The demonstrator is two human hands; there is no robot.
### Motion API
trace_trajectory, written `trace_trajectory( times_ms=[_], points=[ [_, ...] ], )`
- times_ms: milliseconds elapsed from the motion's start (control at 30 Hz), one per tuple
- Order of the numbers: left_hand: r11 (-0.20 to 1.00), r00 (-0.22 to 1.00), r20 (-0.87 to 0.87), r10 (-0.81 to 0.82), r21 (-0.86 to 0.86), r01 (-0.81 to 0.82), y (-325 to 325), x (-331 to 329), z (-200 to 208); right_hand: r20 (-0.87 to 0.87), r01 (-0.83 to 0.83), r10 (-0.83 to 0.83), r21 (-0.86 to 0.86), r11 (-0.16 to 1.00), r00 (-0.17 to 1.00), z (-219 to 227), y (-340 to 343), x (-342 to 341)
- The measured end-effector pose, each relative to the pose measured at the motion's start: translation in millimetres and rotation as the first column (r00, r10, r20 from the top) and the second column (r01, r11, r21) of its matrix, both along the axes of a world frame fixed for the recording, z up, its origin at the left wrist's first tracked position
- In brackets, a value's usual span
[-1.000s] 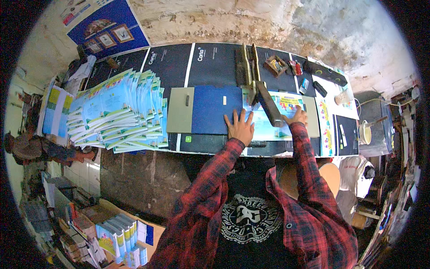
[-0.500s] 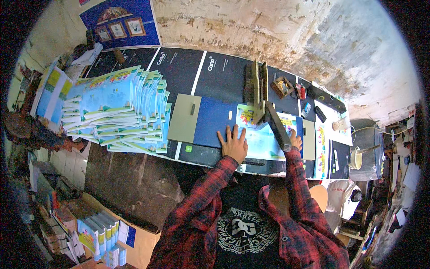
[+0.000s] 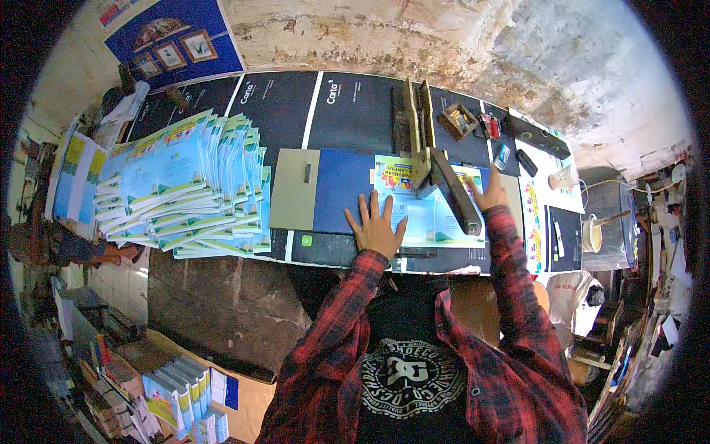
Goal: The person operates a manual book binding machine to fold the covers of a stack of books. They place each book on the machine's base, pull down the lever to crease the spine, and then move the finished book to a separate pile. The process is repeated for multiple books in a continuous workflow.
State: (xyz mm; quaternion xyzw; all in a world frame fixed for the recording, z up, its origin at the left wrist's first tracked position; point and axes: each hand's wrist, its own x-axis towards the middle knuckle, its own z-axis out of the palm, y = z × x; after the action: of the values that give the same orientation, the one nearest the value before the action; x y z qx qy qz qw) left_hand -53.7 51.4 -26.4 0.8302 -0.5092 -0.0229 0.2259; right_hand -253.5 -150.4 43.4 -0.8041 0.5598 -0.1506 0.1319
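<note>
A printed blue and yellow cover sheet (image 3: 433, 222) lies flat across the bench in front of me. My left hand (image 3: 376, 228) rests with spread fingers over its left side, where it meets a dark blue panel (image 3: 344, 189). At the sheet's far right edge is my right hand (image 3: 491, 194), fingers apart and holding nothing. Between the two hands, the dark lever arm (image 3: 455, 194) of a stapler-like metal device slants over the sheet. The device's long rails (image 3: 414, 118) run back towards the wall. Its working tip on the paper is hard to make out.
Many fanned printed covers (image 3: 170, 185) are heaped at the left. A grey panel (image 3: 294, 189) adjoins the blue one. Back right are a small wooden box (image 3: 458, 120), a black oblong case (image 3: 536, 135) and a cup (image 3: 563, 177). Bound booklets (image 3: 177, 392) stand lower left.
My right hand has moved away from me along the sheet's right side, past the lever's end, and its fingers have opened out. My left hand stays by the sheet's left side. The view has shifted slightly.
</note>
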Motion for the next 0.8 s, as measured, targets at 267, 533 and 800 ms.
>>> trace_trajectory(
  times_ms=[267, 533, 800],
  points=[
    [0.999, 0.999, 0.037, -0.006, 0.044, 0.004, 3.9, -3.7, -1.2, 0.135, -0.507, 0.520, -0.118, 0.854, 0.843, 105.8, 118.4, 89.0],
    [1.000, 1.000, 0.013, -0.002, 0.011, 0.002, 2.3, -4.6, 0.5, -0.039, -0.378, 0.380, -0.237, 0.895, 0.924, 9.7, 160.8, 76.9],
    [0.997, 0.997, -0.036, 0.066, 0.047, -0.064, -4.0, -0.9, 1.1, 0.931, -0.695, 0.088, 0.199, 0.691, 0.354, 98.6, 64.2, 49.9]
  ],
)
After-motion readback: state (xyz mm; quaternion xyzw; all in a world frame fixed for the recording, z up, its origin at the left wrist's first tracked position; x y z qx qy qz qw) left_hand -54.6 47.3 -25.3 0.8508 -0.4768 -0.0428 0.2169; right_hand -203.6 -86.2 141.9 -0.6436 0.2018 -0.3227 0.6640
